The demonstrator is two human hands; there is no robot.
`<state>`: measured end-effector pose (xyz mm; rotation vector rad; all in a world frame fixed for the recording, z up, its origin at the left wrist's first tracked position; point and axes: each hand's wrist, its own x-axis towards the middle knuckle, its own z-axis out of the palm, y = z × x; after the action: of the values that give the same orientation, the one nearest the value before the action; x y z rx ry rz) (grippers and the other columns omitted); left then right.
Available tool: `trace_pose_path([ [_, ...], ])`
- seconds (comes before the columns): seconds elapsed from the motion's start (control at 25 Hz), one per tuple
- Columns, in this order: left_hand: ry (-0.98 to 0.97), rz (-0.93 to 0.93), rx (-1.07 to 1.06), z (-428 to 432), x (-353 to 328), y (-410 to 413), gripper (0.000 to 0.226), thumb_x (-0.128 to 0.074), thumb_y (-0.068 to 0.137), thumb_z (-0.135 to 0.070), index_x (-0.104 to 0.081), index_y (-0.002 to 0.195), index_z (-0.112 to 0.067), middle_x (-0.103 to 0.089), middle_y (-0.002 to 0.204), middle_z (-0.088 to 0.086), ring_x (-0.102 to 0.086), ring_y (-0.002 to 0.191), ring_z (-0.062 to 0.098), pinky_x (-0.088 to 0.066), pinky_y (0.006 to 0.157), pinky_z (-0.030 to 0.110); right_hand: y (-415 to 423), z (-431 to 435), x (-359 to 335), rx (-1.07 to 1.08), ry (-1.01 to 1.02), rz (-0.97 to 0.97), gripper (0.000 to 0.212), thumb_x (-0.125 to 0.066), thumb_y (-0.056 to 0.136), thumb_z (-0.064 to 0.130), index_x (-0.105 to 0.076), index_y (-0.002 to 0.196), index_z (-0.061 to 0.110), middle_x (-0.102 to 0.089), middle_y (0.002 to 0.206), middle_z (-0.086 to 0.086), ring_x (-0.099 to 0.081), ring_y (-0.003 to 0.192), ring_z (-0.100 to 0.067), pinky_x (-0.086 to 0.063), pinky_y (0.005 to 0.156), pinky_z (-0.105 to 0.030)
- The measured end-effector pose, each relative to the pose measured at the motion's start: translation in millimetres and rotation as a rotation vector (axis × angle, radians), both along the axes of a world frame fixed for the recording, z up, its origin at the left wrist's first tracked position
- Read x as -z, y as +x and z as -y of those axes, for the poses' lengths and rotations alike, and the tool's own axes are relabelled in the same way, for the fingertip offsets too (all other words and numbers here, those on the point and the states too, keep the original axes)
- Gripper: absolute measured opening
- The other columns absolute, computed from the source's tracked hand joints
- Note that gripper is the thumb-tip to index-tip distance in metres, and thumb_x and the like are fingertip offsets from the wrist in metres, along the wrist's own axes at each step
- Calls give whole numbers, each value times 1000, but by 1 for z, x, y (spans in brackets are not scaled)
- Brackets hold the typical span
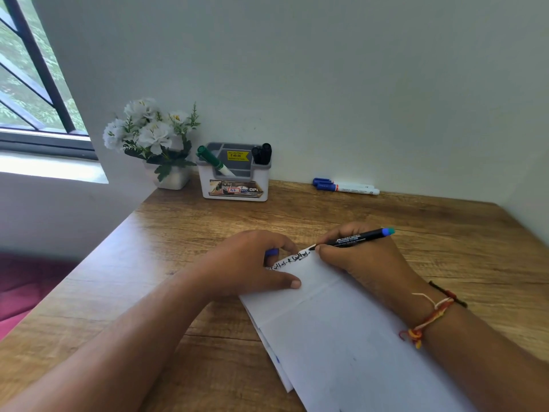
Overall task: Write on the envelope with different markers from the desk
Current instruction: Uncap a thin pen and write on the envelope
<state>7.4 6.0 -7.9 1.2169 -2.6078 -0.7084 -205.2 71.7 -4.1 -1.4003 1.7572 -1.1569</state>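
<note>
A white envelope (335,328) lies on the wooden desk (190,233), with dark handwriting along its far edge. My right hand (365,263) grips a black marker (353,239) with a blue end, its tip touching the envelope at the end of the writing. My left hand (252,263) presses the envelope's far left corner flat, and a small blue cap (271,252) shows under its curled fingers. Two blue-capped white markers (346,186) lie at the back of the desk by the wall.
A white and grey pen holder (234,185) at the back holds a green marker (212,160) and black markers (262,154). A pot of white flowers (151,135) stands to its left. A window (29,84) is at far left, the wall behind.
</note>
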Motion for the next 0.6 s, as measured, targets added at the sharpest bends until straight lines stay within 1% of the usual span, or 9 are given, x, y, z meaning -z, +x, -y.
trace_pose_path([
  [0.16,9,-5,-6,-1,-1,-1,54,-73,75,-65,-56,125,-55,-56,100,-25,-51,90,-6,-44,75,23,-2,1,0,15,18,-50,9,-77,77,15,-80,73,22,-77,75,10,-67,66,2,-51,53,-13],
  [0.24,24,-19,-11,-2,-2,-1,54,-75,75,-62,-57,125,-54,-53,93,-26,-50,87,-5,-41,72,22,-2,2,0,32,12,-53,9,-77,76,17,-80,72,24,-77,74,11,-67,65,2,-50,53,-13],
  [0.44,19,-9,-8,-1,-1,-1,55,-75,76,-62,-58,127,-52,-55,93,-24,-51,86,-3,-42,71,23,0,2,1,16,0,-82,9,-77,76,15,-80,71,22,-77,74,9,-68,67,0,-51,53,-13],
  [0.52,23,-4,-8,-1,-1,-1,55,-74,76,-63,-57,127,-52,-57,98,-24,-51,89,-4,-43,73,23,-1,3,1,26,6,-84,9,-77,76,16,-80,70,22,-77,74,11,-68,67,-1,-50,54,-13],
  [0.6,17,0,-4,1,0,-1,55,-74,75,-64,-57,127,-53,-60,109,-21,-52,95,-3,-47,80,25,-2,4,2,42,10,-83,9,-77,75,17,-80,70,23,-77,74,11,-69,70,-3,-51,57,-16],
])
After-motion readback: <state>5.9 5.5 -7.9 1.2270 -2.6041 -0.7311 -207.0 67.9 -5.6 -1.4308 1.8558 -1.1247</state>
